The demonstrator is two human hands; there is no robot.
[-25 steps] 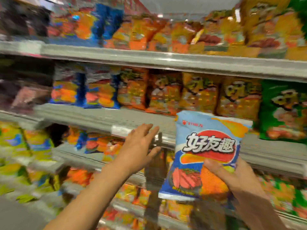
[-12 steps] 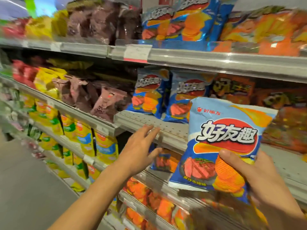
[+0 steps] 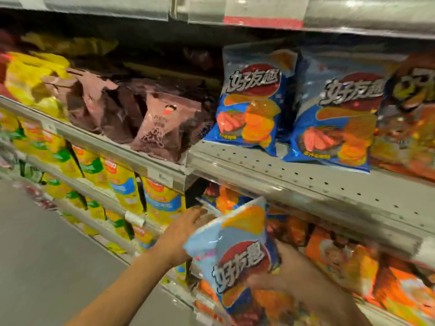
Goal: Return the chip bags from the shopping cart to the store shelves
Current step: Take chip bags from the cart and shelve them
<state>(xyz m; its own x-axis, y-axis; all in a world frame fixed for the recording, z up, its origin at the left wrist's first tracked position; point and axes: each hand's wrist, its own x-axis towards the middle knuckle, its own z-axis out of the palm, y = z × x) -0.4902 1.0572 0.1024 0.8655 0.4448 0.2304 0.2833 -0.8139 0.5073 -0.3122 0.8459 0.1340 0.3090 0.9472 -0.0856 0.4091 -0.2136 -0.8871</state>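
My right hand (image 3: 289, 271) grips a blue chip bag (image 3: 237, 252) with a red oval logo from behind, low and tilted, in front of the lower shelf. My left hand (image 3: 186, 229) reaches forward with straight fingers and touches the bag's upper left edge. Two matching blue chip bags (image 3: 251, 100) (image 3: 339, 118) stand on the perforated grey shelf (image 3: 306, 182) above. The shopping cart is out of view.
Brown snack bags (image 3: 162, 123) and yellow bags (image 3: 30, 81) fill the shelf to the left. Yellow-green bags (image 3: 122, 184) line the lower left shelves, orange bags (image 3: 353, 262) the lower right. Grey floor (image 3: 47, 267) lies at the left. A price rail (image 3: 261, 12) runs overhead.
The view swung left and closer to the shelves. My right hand lowered and tilted the blue bag down before the lower shelf. My left hand moved over to the bag's top edge.
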